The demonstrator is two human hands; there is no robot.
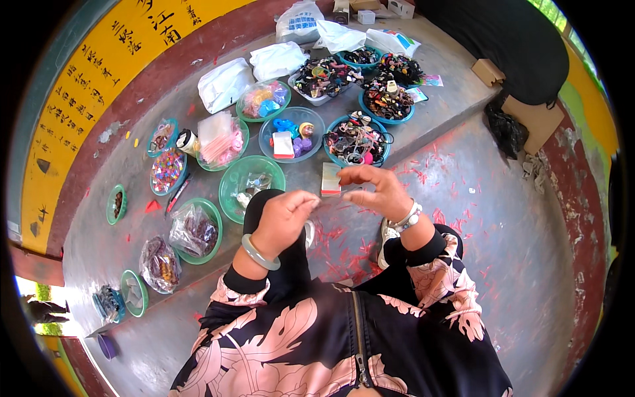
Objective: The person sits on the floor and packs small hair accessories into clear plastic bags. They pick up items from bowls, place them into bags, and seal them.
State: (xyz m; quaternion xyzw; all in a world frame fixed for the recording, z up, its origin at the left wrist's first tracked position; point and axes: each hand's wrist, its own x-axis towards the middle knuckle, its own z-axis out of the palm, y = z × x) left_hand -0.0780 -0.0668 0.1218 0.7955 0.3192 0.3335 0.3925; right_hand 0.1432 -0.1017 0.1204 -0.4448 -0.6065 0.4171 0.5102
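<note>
Green bowls [251, 180] lie beyond both raised hands [331, 202].

Head-worn fisheye — steeply downward, close.

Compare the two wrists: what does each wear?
The left hand wrist carries one plain pale green bangle, thick and smooth. The right hand wrist carries a white beaded bracelet, thinner and made of many small parts. Both sit just above dark cuffs of the same floral jacket.
</note>
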